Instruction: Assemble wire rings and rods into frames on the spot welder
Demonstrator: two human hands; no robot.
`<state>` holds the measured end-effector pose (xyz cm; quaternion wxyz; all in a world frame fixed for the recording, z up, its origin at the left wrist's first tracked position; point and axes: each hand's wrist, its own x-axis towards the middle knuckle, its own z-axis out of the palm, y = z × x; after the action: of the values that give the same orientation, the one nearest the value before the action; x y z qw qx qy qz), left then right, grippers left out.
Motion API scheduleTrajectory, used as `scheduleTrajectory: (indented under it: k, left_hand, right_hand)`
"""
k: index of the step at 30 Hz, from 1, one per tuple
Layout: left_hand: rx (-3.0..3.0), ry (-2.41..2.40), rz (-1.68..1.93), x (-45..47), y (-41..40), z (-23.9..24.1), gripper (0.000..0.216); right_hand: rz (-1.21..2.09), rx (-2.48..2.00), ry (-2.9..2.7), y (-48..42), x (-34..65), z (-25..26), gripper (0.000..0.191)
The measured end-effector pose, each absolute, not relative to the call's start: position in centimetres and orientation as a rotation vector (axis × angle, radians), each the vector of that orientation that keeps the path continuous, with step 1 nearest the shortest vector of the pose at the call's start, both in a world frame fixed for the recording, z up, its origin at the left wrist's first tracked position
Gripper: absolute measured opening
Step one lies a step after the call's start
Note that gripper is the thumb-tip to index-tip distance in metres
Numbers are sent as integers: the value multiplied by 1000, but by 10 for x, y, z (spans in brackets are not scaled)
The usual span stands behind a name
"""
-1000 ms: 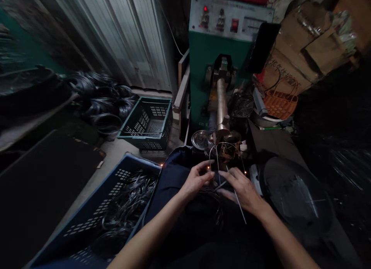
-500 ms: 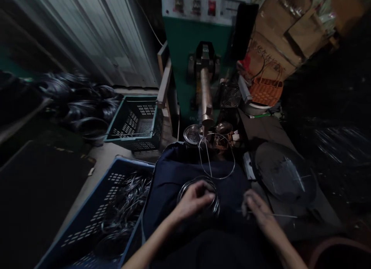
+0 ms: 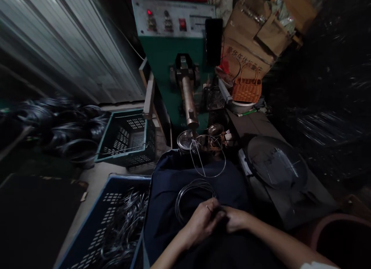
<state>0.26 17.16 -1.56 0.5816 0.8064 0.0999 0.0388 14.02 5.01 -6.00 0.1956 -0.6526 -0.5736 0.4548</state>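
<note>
My left hand (image 3: 203, 222) and my right hand (image 3: 234, 218) meet low on my lap, fingers curled together. Their fingers hide whatever lies between them. A coil of thin steel wire (image 3: 185, 199) rests on my dark blue apron (image 3: 174, 180), and its lower edge runs under my left hand. Above it, a larger bent wire loop (image 3: 207, 164) hangs in front of a welding machine's copper-coloured electrode arm (image 3: 187, 95).
A blue perforated crate (image 3: 127, 177) full of wire pieces sits at my left, beyond it a green crate (image 3: 121, 113) and heaped black wire coils (image 3: 58, 122). Round metal tins (image 3: 185, 141) stand by the green machine (image 3: 171, 56). A round wire-covered frame (image 3: 275, 160) lies at my right.
My right hand has moved left to join my left hand. My left hand has slid down off the coil's middle, leaving the coil more visible. The whole view has shifted left.
</note>
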Motion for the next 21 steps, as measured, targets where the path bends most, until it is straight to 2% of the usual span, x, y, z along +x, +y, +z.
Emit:
scheduleTrajectory:
  k: [3,7,12,15,18,21]
  left_hand:
    - [1748,361,151,3,174,-21,26]
    - [1614,477,164,3,175,-22,29]
    - [1550,442,117,-2,181,-27,28]
    - [1466,540,159,-4,212,-21,36]
    - [1342,756,324,8,254,-5,38]
    - [1229,748,420,31,280,6,43]
  right_hand:
    - [1207,-1915,-1530,51,134,-39,32]
    - [1118,-1830,-1399,48,127,-19,28]
    - [1132,-1793,-1343,34,123,-25,29]
    - [1073,-1759,-1163,33,146,-26,21]
    - [922,-1736,-888,49,190,-28,31]
    - [805,-1720,-771,76,227,-31,39]
